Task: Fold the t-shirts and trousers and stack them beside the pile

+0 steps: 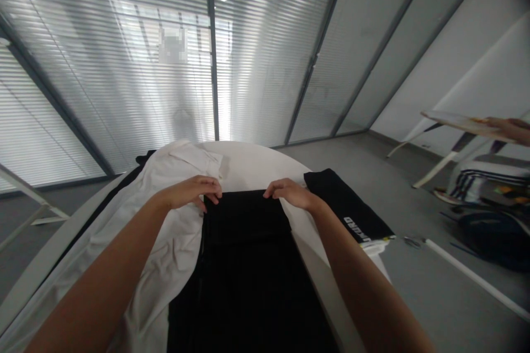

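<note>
A black garment (252,276) lies lengthwise before me, folded into a long strip with its straight far edge across the table. My left hand (202,192) is at the far left corner, fingers bent over the edge and thumb lower down. At the far right corner, my right hand (290,193) has its fingertips closed on the cloth edge. Wrinkled white clothing (169,253) spreads along the left side, partly under the black garment. Whether the black garment is trousers or a top, I cannot tell.
The round white table (248,162) ends just beyond the garment. On its right edge sits a folded black garment with white lettering (348,204), over white cloth. A person's hand (511,129) rests by another table (451,119) at right. Blinds-covered glass walls stand ahead.
</note>
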`<state>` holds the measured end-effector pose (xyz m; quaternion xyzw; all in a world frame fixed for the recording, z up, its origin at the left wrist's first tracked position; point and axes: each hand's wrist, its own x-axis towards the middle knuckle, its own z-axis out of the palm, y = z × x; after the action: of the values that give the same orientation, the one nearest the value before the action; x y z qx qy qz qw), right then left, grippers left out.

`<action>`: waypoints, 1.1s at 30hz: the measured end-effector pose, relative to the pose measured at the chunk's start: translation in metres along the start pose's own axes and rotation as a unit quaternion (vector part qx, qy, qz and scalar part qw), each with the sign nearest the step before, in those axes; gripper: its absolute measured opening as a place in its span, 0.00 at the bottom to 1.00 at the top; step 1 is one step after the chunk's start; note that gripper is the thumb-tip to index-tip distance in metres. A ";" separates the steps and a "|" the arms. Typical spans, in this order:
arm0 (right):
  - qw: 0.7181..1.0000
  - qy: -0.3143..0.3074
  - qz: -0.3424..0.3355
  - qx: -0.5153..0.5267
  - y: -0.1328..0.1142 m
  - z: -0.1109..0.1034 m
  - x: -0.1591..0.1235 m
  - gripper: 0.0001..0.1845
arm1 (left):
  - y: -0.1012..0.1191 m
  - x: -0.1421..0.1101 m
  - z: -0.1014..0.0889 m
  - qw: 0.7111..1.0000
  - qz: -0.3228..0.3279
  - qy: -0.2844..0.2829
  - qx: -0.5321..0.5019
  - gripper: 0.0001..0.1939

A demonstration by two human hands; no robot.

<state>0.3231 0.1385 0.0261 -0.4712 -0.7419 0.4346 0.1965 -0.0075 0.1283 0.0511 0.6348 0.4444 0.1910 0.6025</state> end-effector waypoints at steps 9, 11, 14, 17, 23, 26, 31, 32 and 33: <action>0.927 0.195 0.045 -0.317 -0.009 0.057 0.005 0.25 | -0.028 0.019 0.008 0.974 -0.119 0.081 0.173 0.24; 0.925 0.162 0.043 -0.340 -0.004 0.070 0.007 0.30 | -0.030 0.023 0.011 0.974 -0.097 0.087 0.188 0.22; 0.924 0.112 0.030 -0.365 0.008 0.076 0.010 0.32 | -0.034 0.029 0.012 0.966 -0.053 0.136 0.213 0.18; 0.913 0.150 0.044 -0.376 0.019 0.069 0.013 0.31 | -0.036 0.035 0.016 0.931 -0.001 0.250 0.268 0.16; 0.886 0.238 0.038 -0.395 0.007 0.070 0.015 0.31 | -0.022 0.031 0.049 0.836 0.115 0.361 0.396 0.22; 0.901 0.200 -0.011 -0.385 -0.004 0.083 0.013 0.32 | -0.026 0.031 0.067 0.858 0.174 0.276 0.396 0.25; 0.918 0.118 -0.008 -0.379 -0.001 0.089 0.011 0.32 | -0.054 0.041 0.069 0.909 0.155 0.174 0.345 0.32; 0.919 0.111 -0.002 -0.379 0.002 0.086 0.011 0.32 | -0.058 0.042 0.066 0.915 0.150 0.172 0.333 0.33; 0.919 0.106 0.005 -0.380 0.005 0.083 0.011 0.33 | -0.060 0.043 0.062 0.917 0.145 0.172 0.329 0.34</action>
<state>0.2620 0.1108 -0.0245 -0.5578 -0.8235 0.0685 0.0783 0.0439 0.1183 -0.0304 0.8121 0.4821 0.2250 0.2396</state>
